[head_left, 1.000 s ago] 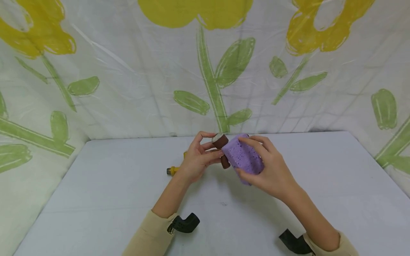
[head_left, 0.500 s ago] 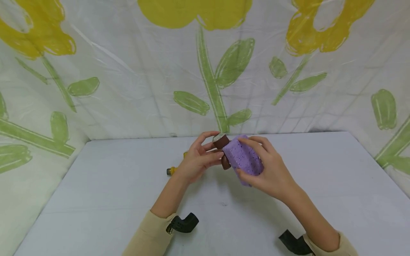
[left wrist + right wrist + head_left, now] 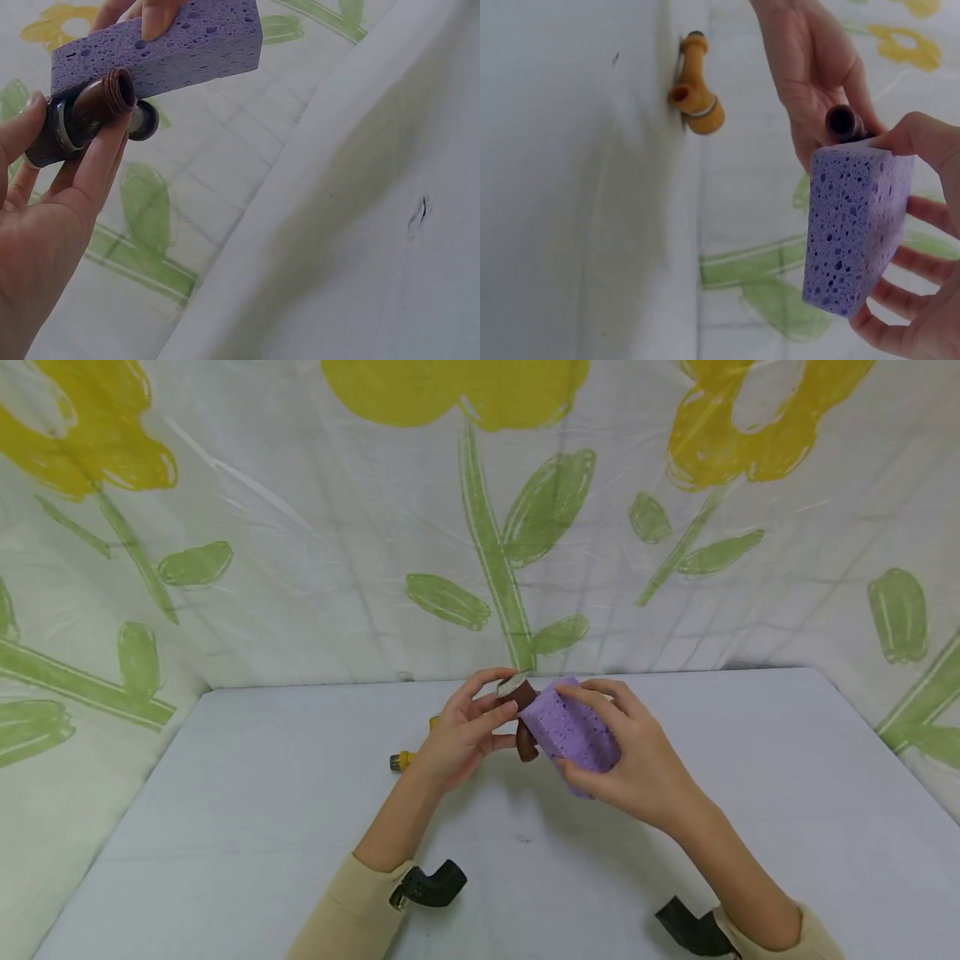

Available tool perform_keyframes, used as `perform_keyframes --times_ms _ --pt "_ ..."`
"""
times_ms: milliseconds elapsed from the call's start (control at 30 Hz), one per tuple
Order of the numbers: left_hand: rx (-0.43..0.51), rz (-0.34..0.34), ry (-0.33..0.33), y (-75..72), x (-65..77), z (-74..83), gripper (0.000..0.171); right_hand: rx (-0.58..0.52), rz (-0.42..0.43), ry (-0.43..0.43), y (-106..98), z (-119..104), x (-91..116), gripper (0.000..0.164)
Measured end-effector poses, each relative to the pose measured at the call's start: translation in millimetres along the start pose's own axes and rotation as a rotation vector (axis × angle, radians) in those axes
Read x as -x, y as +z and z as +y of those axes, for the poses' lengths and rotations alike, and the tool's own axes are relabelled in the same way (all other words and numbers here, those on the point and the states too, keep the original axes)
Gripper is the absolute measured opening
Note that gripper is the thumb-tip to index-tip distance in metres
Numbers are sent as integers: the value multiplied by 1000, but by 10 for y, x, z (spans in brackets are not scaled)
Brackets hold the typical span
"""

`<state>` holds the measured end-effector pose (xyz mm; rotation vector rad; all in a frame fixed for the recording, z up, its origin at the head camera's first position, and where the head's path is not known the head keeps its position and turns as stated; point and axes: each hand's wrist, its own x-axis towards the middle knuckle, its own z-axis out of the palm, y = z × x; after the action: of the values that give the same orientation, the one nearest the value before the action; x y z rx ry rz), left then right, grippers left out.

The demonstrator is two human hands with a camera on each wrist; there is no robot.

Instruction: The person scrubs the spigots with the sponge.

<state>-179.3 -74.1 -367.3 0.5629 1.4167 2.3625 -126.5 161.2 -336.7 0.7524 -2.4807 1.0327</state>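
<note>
My left hand [image 3: 459, 742] holds a brown branching pipe-shaped piece [image 3: 101, 101] with a light ring and an open, threaded-looking tube end. Thumb and fingers are around its body, above the table. My right hand [image 3: 637, 756] grips a purple porous sponge [image 3: 572, 733] by its edges, thumb on one side and fingers on the other. One end of the sponge lies against the brown piece, as the left wrist view shows. Part of the brown piece [image 3: 845, 122] is hidden behind the sponge in the right wrist view.
A yellow piece of similar branching shape [image 3: 693, 82] lies on the white table [image 3: 262, 810], partly behind the left hand in the head view. A flower-printed sheet [image 3: 337, 552] hangs behind the table's back edge. Black curved mounts [image 3: 435, 883] stick out at both cuffs.
The left thumb has shifted up onto the brown piece and the fingers have spread, while the piece has turned slightly. The right hand and sponge have barely moved.
</note>
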Motion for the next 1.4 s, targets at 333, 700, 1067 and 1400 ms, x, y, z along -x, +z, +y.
perform_keyframes --times_ms 333,700,1067,1400 --pt "-25 23 14 7 12 3 38 -11 -38 14 -41 -7 -3 75" --pt "-35 27 45 22 6 8 41 22 -63 43 -90 -27 -6 74" --pt "-89 52 50 71 -17 4 46 136 -74 26 -78 -56 12 72" --pt "-100 -6 26 73 -21 25 57 210 -39 28 -97 -32 -3 70"
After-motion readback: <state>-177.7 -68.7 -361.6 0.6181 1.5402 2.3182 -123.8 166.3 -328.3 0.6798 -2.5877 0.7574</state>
